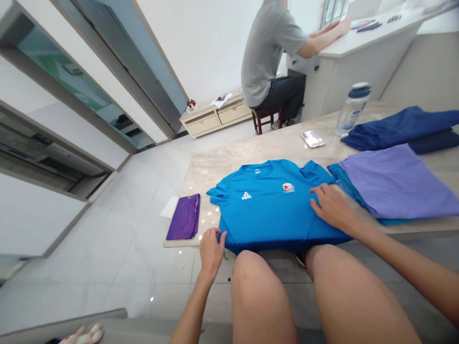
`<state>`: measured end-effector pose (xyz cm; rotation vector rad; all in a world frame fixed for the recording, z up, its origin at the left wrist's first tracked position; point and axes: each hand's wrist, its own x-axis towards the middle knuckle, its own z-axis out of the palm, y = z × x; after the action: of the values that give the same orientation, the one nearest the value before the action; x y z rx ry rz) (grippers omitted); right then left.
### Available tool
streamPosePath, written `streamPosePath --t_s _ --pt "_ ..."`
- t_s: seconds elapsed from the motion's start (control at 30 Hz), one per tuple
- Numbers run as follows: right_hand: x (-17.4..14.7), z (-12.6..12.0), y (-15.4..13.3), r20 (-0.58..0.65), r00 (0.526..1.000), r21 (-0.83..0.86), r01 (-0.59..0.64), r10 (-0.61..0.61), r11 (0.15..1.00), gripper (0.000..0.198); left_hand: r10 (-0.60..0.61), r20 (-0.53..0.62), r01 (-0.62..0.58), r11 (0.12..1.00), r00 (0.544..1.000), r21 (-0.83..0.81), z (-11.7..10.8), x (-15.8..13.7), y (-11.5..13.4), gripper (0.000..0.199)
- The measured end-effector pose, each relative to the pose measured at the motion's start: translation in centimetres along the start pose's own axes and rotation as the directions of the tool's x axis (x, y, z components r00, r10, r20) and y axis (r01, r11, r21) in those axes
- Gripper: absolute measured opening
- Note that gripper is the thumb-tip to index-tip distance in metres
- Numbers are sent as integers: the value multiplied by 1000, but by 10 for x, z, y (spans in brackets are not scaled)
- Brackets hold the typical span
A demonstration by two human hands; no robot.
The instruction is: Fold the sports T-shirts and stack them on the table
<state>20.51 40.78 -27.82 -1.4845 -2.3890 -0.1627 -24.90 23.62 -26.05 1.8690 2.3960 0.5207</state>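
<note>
1 purple cloth rectangle (183, 217) lies folded, blue fabric T-shirt (267, 212) unfolded; my right hand (333, 205) loosely spread, left hand (211, 251) can't tell.

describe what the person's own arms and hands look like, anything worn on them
The left hand and right hand are bare, with no gloves, rings or markings visible. The left forearm and right forearm are slender and uncovered; no sleeve, watch or bracelet shows within the frame.
</note>
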Motion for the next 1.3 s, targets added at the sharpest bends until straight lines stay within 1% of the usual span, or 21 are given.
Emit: streamPosePath --t_s 0.07,0.13,0.23,0.27,0.33,0.4,0.43,0.5,0.57,0.63,0.67,0.7,0.73,0.8,0.87,0.93,1.03,1.1,1.17,1.23,1.3 --pt "-11 -1 -15 83 995 6 57 -57 998 31 -2 24 2 1000 1000 8 5 -20 8 21" --pt "-18 0 -26 144 990 -46 4 3 999 31 -20 48 19 1000 999 15 4 -21 18 17" --pt "-22 2 -34 180 977 -113 -96 116 989 31 -32 103 35 999 994 -21 -8 -5 28 14" --pt "-22 1 -35 194 972 -121 -107 129 987 31 -47 97 53 997 994 -59 -12 -1 29 14" --pt "-21 0 -35 232 962 -119 -119 144 986 31 -115 27 118 977 993 -176 -19 -4 24 14" --pt "-20 -3 -34 287 944 -104 -136 160 985 30 -227 -42 202 927 973 -317 -16 -22 13 19" --pt "-20 -5 -33 323 931 -97 -146 170 984 31 -281 -42 246 895 959 -371 -12 -36 5 22" --pt "-18 -11 -32 420 888 -80 -168 186 983 34 -362 29 341 845 932 -411 0 -70 -9 24" --pt "-12 -20 -30 545 816 -53 -198 194 979 35 -410 105 418 829 906 -371 10 -100 -21 22" --pt "-3 -33 -26 674 720 9 -232 165 973 37 -390 110 403 848 914 -343 12 -112 -27 24" --pt "4 -39 -23 708 691 45 -252 147 967 40 -345 86 352 868 935 -350 10 -109 -27 27" --pt "11 -44 -19 707 693 74 -267 138 961 41 -275 50 274 889 960 -366 5 -99 -25 30" --pt "19 -49 -16 675 723 92 -277 144 956 41 -193 11 182 907 981 -380 -1 -83 -21 33" --pt "37 -50 -9 542 817 102 -295 196 950 35 -35 -52 14 931 998 -364 -11 -36 -8 34" --pt "55 -42 -3 420 882 132 -291 212 948 32 97 -63 -111 950 993 -292 -15 22 8 31" --pt "71 -26 1 357 913 177 -271 195 946 34 181 -45 -187 957 982 -222 -9 78 23 26" --pt "92 2 6 319 917 130 -293 239 947 41 168 54 -161 980 984 -115 14 143 33 25" --pt "102 18 10 332 893 76 -346 304 935 46 139 123 -135 990 983 -39 29 170 32 26" --pt "108 27 15 342 883 69 -364 321 929 44 158 152 -164 986 976 22 38 185 25 29" --pt "111 31 20 331 905 109 -318 267 942 37 207 150 -215 976 967 41 40 192 19 27" --pt "109 29 24 301 935 194 -253 188 948 33 257 152 -260 966 954 -3 37 193 14 21"
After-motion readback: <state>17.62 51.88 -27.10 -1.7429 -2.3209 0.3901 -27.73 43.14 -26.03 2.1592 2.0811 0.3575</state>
